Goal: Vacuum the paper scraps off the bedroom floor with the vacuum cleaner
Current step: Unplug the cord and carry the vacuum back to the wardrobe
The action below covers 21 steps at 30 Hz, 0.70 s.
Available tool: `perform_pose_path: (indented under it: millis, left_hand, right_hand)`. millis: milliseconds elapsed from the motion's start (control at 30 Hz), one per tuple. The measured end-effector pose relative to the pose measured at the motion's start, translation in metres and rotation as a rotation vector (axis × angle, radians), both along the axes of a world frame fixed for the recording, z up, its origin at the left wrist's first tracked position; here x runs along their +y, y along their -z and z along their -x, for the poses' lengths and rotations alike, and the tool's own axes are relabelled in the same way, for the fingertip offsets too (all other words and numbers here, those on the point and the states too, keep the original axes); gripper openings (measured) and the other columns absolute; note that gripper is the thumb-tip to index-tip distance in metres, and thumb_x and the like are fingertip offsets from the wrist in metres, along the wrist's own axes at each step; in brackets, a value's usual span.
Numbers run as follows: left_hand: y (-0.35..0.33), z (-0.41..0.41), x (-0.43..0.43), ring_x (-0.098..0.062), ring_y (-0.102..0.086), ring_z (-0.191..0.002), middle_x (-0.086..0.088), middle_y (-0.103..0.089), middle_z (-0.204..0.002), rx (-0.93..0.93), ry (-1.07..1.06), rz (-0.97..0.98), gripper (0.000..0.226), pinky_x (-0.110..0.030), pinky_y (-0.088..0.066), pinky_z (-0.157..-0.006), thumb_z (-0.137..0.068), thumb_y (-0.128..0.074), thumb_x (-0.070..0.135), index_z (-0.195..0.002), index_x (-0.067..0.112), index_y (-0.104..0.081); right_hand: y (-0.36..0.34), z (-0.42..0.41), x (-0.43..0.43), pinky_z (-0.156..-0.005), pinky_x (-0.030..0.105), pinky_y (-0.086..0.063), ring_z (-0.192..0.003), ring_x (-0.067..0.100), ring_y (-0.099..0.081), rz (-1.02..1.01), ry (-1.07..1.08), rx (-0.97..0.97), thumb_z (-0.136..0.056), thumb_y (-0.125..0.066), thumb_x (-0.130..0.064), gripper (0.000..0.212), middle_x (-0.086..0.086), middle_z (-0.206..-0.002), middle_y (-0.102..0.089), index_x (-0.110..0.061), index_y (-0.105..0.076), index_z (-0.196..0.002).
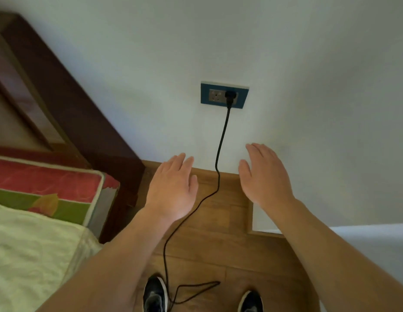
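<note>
A black plug (229,96) sits in the right outlet of a blue wall socket (224,95). Its black cord (218,158) hangs down the white wall and runs across the wooden floor (220,239) to a loop between my shoes. My left hand (173,188) hovers left of the cord, palm down, fingers straight, holding nothing. My right hand (263,174) hovers right of the cord, also flat and empty. Neither the vacuum cleaner nor any paper scrap is in view.
A dark wooden headboard (68,104) and a bed with a red and green mattress (50,188) and pale cover fill the left side. A white wall corner (265,219) juts out at the right. My two black shoes (155,293) stand at the bottom.
</note>
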<state>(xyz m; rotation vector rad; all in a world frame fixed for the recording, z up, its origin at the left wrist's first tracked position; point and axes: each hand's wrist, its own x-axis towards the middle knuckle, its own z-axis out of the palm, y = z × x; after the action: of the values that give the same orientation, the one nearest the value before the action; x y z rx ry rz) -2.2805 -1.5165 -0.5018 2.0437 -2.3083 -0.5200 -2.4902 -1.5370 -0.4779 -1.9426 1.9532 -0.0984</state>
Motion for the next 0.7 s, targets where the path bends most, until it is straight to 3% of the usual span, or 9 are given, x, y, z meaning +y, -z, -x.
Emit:
perform_pose_path:
  millis: [400,700]
  left_hand:
    - [0.019,0.024,-0.051,-0.020,-0.017,-0.155,-0.002,-0.019,-0.169,0.074,0.067,-0.032,0.061,-0.037,-0.017,-0.127,-0.107,-0.028,0.048,-0.161,0.021,-0.019]
    - [0.033,0.043,-0.080,-0.020,-0.030,-0.152,0.002,-0.027,-0.166,0.176,0.001,-0.046,0.066,-0.036,-0.028,-0.121,-0.104,-0.042,0.048,-0.161,0.023,-0.019]
  right_hand:
    - [-0.019,-0.017,-0.053,-0.122,0.032,-0.023,-0.152,0.020,-0.029,0.070,0.088,-0.053,-0.110,-0.033,-0.036,0.054,0.002,-0.165,-0.032,-0.018,-0.027,-0.160]
    - [-0.017,-0.026,-0.089,-0.114,0.035,-0.037,-0.144,0.024,-0.042,0.065,0.125,-0.094,-0.110,-0.031,-0.043,0.054,0.004,-0.160,-0.040,-0.018,-0.033,-0.157]
